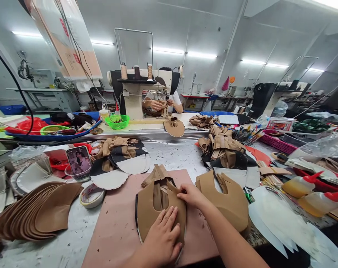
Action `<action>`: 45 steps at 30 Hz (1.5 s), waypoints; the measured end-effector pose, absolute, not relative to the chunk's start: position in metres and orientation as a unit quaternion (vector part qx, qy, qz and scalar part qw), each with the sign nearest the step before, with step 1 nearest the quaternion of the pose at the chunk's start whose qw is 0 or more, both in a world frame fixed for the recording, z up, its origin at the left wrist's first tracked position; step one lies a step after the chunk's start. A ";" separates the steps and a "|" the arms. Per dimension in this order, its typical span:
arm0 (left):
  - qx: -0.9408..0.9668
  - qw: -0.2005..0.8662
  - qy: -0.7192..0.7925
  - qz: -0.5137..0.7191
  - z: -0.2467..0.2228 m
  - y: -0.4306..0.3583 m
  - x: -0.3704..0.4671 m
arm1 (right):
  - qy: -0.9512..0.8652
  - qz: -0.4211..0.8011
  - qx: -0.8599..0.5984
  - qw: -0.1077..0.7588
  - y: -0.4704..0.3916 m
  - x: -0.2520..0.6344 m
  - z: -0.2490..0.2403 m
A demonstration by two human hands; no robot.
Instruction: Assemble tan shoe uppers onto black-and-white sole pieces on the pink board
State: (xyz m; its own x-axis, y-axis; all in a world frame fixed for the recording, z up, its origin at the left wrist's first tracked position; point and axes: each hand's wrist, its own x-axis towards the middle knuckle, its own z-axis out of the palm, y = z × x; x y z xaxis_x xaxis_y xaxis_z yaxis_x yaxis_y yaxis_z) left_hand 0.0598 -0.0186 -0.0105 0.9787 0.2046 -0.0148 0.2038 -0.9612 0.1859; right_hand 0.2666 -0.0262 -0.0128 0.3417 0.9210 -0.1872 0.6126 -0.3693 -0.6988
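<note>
A tan leather shoe upper (146,208) with straps lies on a pink work mat (113,230) in front of me. My left hand (163,234) presses flat on its lower right part, fingers together. My right hand (191,195) pinches the upper's right edge near the strap opening. A stack of similar tan uppers (227,201) lies just to the right of my right hand.
A fanned pile of brown leather pieces (37,212) lies at left, with a tape roll (92,195) and a phone (79,160) beside it. Glue bottles (300,185) and white liners (280,219) lie at right. A person works at a sewing machine (141,93) across the table.
</note>
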 end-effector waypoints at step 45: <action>0.989 0.038 0.103 0.095 -0.015 0.046 0.142 | -0.607 -0.065 -0.774 0.167 -0.075 0.238 -0.056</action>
